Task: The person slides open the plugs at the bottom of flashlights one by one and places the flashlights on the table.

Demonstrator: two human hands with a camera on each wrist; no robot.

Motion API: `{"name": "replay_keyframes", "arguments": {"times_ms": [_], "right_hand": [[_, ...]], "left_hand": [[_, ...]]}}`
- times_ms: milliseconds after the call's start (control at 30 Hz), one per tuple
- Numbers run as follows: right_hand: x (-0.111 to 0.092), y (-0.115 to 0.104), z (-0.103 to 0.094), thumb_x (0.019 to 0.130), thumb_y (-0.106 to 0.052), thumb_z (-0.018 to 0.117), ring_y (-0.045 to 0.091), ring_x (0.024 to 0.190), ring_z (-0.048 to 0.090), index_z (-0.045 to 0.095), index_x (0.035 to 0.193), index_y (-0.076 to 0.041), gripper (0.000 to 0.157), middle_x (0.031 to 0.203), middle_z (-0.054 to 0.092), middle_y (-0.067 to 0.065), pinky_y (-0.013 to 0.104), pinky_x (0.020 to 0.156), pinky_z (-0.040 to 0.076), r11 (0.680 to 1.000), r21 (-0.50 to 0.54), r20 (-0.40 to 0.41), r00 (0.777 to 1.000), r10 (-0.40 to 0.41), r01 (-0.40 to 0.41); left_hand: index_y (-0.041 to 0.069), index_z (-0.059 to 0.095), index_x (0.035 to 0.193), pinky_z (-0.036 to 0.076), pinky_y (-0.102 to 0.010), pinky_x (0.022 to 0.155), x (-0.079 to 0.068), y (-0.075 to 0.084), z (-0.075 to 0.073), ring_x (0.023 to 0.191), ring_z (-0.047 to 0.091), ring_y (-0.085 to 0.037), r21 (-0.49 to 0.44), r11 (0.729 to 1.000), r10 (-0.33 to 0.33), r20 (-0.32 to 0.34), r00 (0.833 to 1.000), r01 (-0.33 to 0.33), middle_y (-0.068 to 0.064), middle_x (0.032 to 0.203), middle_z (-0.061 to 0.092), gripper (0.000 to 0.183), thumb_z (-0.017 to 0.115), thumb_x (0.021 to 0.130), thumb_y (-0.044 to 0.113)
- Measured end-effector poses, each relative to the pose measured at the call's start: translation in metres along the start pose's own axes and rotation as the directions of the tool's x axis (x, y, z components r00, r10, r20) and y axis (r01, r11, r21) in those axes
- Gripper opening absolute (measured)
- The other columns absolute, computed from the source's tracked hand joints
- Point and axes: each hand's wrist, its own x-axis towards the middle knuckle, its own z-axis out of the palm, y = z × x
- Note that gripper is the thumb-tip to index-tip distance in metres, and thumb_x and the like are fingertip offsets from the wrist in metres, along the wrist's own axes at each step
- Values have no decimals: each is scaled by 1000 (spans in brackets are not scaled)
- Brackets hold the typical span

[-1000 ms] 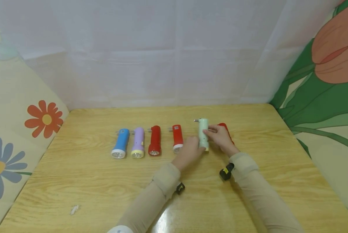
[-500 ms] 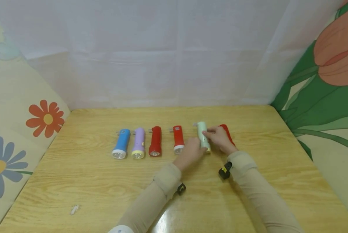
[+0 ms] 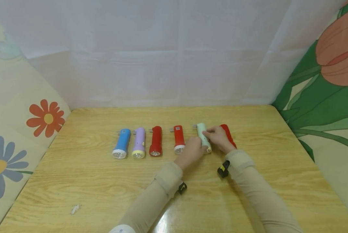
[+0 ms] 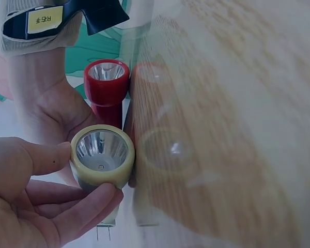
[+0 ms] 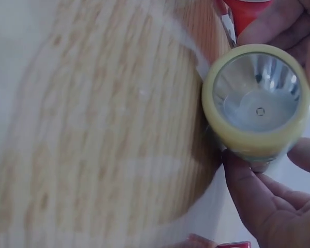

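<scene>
A mint-green flashlight [image 3: 202, 131] with a yellow rim and prongs folded out on the far left end lies on the table under both hands. My left hand [image 3: 190, 151] pinches its head between thumb and fingers; in the left wrist view the thumb and fingertips meet the yellow rim [image 4: 101, 178] around the lens. My right hand [image 3: 219, 137] grips the body from the right side, and in the right wrist view its fingers [image 5: 248, 191] curl beneath the head. Just beyond that hand lies a red flashlight [image 3: 227, 131], partly hidden by it.
To the left, in a row with lenses toward me, lie a blue flashlight [image 3: 123, 140], a purple flashlight [image 3: 140, 138], a dark red flashlight [image 3: 156, 139] and a red flashlight [image 3: 178, 136] with a white rim. A small white mark [image 3: 75, 209] shows on the wooden table [image 3: 89, 174].
The mint flashlight, more upright a second ago, has been lowered and tilted flat, its prong end settling slightly nearer me. Both hands keep hold of it.
</scene>
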Motion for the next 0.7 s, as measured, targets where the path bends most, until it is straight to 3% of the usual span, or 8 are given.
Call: {"name": "replay_keyframes", "arguments": {"times_ms": [700], "right_hand": [[-4,2,2,91,-26,55,23,87,56,60,111,5,38,105,61,20,26,70,47,1000,-31,-9,1000,-5,5]], "left_hand": [[5,55,76,40,-20,45,-1,-1,-2,54,47,-12,-21,1000,-8,20,1000,8,-3,65,52,20,59,88,20]]}}
